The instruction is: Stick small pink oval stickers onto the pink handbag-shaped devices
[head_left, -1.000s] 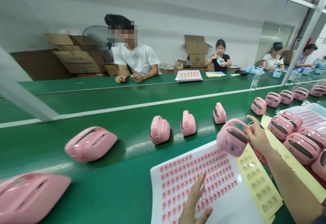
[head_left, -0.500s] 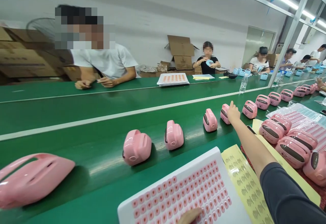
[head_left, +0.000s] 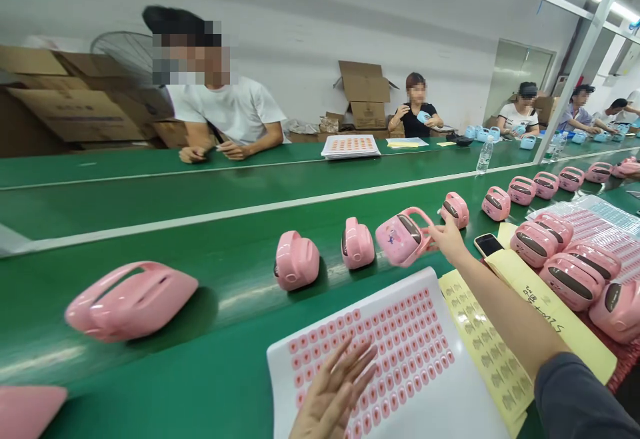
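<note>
My right hand reaches over the belt and grips a pink plastic casing by its handle. The casing is tilted, its dark oval panel and small printed picture turned toward me. Another pink casing stands just behind that hand. My left hand is open with fingers spread over a white sheet of small pink-and-red stickers; whether it touches the sheet I cannot tell. Beside that lies a yellow sheet with grey stickers, under my right forearm.
Pink casings stand in a row along the green belt. More casings cluster at the right, near a phone and yellow paper. A water bottle stands beyond. Co-workers sit across the belt.
My right hand has taken hold of a pink casing by the handle and drawn it nearer, turning it. My left hand has risen further into view, fingers spread. The casings at left have shifted right.
</note>
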Available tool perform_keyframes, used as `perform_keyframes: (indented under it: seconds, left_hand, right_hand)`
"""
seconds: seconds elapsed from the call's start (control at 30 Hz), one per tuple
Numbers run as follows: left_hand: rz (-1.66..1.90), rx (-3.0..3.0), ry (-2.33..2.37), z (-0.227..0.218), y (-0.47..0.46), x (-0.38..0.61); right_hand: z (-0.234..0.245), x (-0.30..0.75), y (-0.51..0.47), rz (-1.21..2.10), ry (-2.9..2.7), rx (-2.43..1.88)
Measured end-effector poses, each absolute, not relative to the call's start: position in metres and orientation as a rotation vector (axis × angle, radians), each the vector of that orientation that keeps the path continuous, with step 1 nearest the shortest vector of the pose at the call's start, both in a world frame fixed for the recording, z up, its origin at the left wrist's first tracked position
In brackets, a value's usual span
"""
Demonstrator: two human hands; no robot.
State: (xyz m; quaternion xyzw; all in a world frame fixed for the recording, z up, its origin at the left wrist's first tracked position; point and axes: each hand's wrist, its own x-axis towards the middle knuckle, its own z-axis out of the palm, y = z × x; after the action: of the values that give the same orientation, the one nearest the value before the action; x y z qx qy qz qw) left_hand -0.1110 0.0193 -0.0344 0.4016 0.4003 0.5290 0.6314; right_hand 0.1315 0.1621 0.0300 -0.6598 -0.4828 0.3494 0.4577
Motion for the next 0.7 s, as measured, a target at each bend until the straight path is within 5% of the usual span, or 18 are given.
perform_keyframes:
  seconds: [0.2,0.4,0.7]
  left_hand:
    - [1.16,0.762,0.769,-0.05,0.004,-0.106]
    - [1.086,0.658,0.669,-0.059,-0.004,-0.11]
    - [1.251,0.549,0.627,-0.075,0.006,-0.114]
  right_hand:
    - [-0.001,0.082,0.059,1.552,-1.104,-1.18]
    - [-0.033,0.138,0.069,0.69,-1.101,-1.566]
    - [-0.069,0.173,0.086,0.507,-1.025,-1.683]
